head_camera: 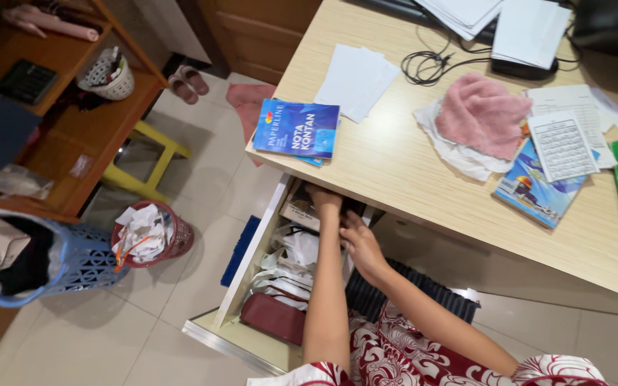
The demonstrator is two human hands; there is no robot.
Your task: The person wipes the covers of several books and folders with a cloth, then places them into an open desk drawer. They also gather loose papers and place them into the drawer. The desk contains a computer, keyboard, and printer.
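Head view: left hand (323, 200) reaches deep into the open drawer (252, 250), grip hidden; right hand (359, 243) rests loosely open. Knuckles may scrape the desk (395, 164) edge; loose papers (287, 271) may crumple.

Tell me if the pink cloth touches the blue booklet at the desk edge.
Apart. The head view shows bare desk between the pink cloth and the blue booklet.

Single head-worn view, looking steeply down, close over desk (395, 164) and open drawer (252, 271)
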